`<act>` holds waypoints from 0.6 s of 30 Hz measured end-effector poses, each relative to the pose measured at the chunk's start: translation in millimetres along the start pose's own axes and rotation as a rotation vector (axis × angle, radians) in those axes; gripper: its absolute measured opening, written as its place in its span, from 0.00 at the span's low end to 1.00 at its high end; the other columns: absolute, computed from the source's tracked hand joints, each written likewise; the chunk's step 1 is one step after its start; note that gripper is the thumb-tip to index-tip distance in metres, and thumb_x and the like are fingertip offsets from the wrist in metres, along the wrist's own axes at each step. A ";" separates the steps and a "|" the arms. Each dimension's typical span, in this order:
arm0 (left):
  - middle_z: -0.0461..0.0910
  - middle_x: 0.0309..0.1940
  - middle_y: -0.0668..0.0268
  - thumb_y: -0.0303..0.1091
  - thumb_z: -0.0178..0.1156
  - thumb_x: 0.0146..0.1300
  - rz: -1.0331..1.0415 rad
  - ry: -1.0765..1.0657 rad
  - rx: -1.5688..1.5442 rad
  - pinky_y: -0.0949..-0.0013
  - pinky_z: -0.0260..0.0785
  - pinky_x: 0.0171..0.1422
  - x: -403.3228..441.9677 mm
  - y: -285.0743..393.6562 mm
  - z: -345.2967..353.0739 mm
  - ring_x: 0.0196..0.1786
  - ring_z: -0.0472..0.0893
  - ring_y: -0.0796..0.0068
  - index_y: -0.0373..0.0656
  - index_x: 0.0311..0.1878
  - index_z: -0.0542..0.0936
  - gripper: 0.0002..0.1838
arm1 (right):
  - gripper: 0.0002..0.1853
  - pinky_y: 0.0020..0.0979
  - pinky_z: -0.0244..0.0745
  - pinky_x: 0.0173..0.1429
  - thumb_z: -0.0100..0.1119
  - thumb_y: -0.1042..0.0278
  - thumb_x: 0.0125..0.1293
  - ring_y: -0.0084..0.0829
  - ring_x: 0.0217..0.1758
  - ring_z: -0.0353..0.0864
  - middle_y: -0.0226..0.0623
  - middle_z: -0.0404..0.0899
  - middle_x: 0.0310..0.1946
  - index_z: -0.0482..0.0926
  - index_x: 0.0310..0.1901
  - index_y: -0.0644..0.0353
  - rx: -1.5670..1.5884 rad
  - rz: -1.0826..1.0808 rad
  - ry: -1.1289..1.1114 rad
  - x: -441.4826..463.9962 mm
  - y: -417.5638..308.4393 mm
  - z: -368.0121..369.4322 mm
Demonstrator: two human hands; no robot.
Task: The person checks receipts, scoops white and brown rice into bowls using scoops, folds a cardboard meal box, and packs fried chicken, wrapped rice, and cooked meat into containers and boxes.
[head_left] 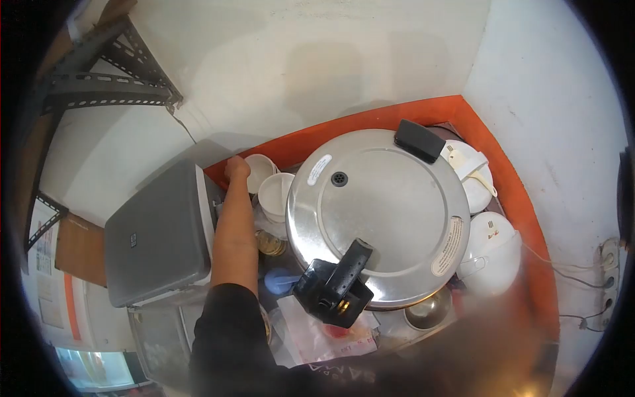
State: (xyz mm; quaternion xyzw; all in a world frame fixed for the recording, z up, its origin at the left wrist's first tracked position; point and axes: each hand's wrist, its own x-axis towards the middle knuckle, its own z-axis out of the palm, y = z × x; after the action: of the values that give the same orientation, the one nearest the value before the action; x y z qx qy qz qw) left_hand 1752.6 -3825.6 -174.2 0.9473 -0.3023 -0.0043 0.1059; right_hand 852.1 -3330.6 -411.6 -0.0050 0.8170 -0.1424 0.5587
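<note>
My left hand [237,169] reaches far forward, its fingers curled in against the left rim of a stack of white bowls [260,173]. The fingertips are turned away, so whatever they grip is hidden. A second stack of white bowls [274,194] stands just nearer, beside my forearm. Right of the bowls is a large round metal pot with a lid [390,198]; a black handle [420,141] sits at its far side and a black latch handle [337,284] at its near side. My right hand does not appear.
A grey-lidded box [155,238] stands close on the left. White lidded appliances [489,255] are on the right, with cords running to a wall socket strip [608,264]. An orange border [337,132] edges the counter. A metal bowl [428,311] and a plastic bag [324,331] lie in front.
</note>
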 end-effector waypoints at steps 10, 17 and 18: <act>0.84 0.42 0.51 0.29 0.53 0.65 0.219 0.476 -0.110 0.53 0.78 0.52 -75.4 31.3 -151.4 0.48 0.84 0.50 0.39 0.44 0.83 0.11 | 0.22 0.38 0.78 0.36 0.57 0.58 0.67 0.36 0.31 0.82 0.42 0.82 0.39 0.72 0.58 0.60 -0.202 -0.117 -0.224 -45.2 -29.9 36.9; 0.86 0.38 0.53 0.28 0.59 0.60 0.335 0.645 -0.562 0.59 0.75 0.47 -298.2 -31.6 -251.0 0.41 0.85 0.55 0.38 0.45 0.83 0.11 | 0.15 0.31 0.73 0.39 0.63 0.58 0.62 0.25 0.33 0.78 0.33 0.82 0.31 0.84 0.36 0.64 -0.578 -0.411 -0.548 -128.0 -57.8 102.4; 0.86 0.36 0.55 0.27 0.61 0.59 0.304 0.576 -0.613 0.62 0.75 0.47 -329.1 -53.5 -250.9 0.39 0.85 0.60 0.38 0.44 0.83 0.11 | 0.15 0.30 0.74 0.42 0.67 0.59 0.60 0.24 0.35 0.78 0.31 0.83 0.34 0.84 0.40 0.64 -0.663 -0.593 -0.470 -166.4 -69.4 117.5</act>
State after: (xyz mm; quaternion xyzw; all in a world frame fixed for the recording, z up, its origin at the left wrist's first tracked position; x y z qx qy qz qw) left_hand 1532.3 -3544.6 41.8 0.7796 -0.3808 0.1859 0.4612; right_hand 1011.6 -3396.0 -282.8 -0.4460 0.6339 -0.0226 0.6315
